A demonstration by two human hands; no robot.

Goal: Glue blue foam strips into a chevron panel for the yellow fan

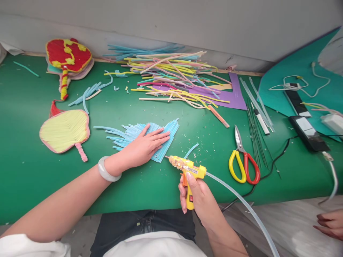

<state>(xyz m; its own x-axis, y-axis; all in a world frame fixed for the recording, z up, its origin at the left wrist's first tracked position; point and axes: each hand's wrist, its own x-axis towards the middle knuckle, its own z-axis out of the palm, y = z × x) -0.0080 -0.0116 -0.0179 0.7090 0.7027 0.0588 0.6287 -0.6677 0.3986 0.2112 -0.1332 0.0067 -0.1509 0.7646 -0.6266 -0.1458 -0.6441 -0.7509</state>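
My left hand (147,144) lies flat with its fingers stretched over a fan-shaped piece of blue pipe cleaners (167,134), pressing it on the table. Loose ends of the blue strips stick out to its left. In my right hand (199,192) is a yellow hot glue gun (189,167), my fingers wrapped round its handle near the orange trigger. Its nozzle points left, close to the lower right edge of the blue piece. A long clear glue stick (241,200) runs out of its back. One short blue strip (191,151) lies just behind the gun.
Pipe cleaners in several colours (171,69) are heaped at the back. Scissors (242,160), green wires (255,139) and a power bank (309,134) lie to the right. Finished fans (68,57) and a yellow-green fan (65,130) are at left. Another person's hand (331,223) shows lower right.
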